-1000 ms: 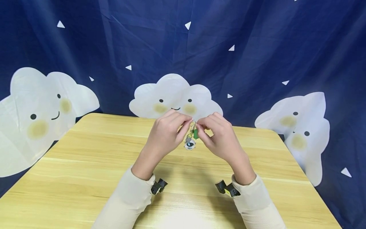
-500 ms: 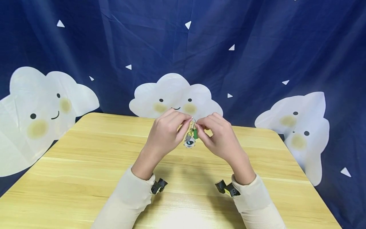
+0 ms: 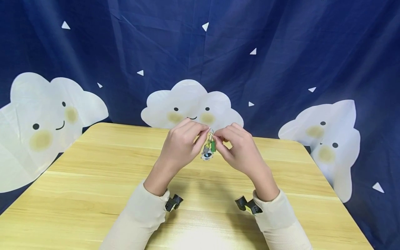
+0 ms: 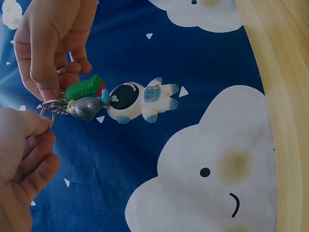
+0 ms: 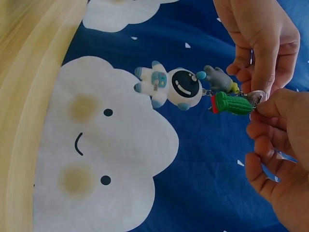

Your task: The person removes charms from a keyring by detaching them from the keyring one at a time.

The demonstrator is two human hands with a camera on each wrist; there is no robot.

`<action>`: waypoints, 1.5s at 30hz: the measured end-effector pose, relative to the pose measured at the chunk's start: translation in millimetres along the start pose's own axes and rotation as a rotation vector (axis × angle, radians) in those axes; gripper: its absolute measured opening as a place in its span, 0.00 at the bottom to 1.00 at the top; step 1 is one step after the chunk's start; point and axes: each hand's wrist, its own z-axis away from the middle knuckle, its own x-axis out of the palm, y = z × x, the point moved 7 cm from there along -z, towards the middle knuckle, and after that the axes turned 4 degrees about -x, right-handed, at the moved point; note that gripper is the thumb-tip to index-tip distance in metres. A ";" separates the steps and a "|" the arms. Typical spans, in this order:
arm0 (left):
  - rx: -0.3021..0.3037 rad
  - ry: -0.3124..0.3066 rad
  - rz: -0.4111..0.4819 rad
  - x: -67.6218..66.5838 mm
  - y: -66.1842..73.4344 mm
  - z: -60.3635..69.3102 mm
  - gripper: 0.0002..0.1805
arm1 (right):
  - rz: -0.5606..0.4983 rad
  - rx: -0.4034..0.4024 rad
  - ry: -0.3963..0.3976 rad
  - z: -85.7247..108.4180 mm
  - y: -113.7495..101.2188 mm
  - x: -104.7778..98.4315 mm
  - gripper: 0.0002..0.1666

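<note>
A keychain hangs between my two hands above the table's far part in the head view. My left hand (image 3: 184,142) pinches its metal split ring (image 4: 51,120) between thumb and finger. My right hand (image 3: 239,149) pinches the metal links beside the ring, partly hidden by its fingertips. Below dangle a white and blue astronaut charm (image 4: 145,101), a grey figure charm (image 4: 86,108) with a light blue tip, and a green ribbed charm (image 5: 234,103) with a red end. The green charm hangs nearest my right hand.
A light wooden table (image 3: 200,194) stretches beneath both forearms. Behind it hangs a dark blue curtain (image 3: 175,41) with white clouds and triangles. Small black cameras (image 3: 173,202) sit on both sleeve cuffs.
Both hands stay almost in place. The charms have shifted slightly up and left, turning a little, and more of the ring shows between the fingertips.
</note>
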 end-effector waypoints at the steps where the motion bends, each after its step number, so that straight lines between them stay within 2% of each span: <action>1: 0.000 -0.001 0.000 0.4 -0.2 0.1 0.04 | 0.000 0.001 -0.002 0.0 0.1 0.0 0.04; 17: -0.014 -0.019 -0.008 3.2 -0.7 1.1 0.04 | -0.013 0.029 -0.043 0.6 2.0 1.4 0.04; 23: -0.037 0.003 -0.008 -1.1 -1.9 1.4 0.03 | -0.033 0.048 -0.083 2.0 5.9 4.8 0.05; 27: -0.052 0.018 0.005 -4.7 -3.6 0.8 0.03 | -0.025 0.062 -0.076 3.6 10.0 2.7 0.05; 45: -0.051 -0.011 -0.001 -1.4 -3.1 -0.7 0.03 | -0.016 0.119 -0.112 8.0 20.5 0.2 0.03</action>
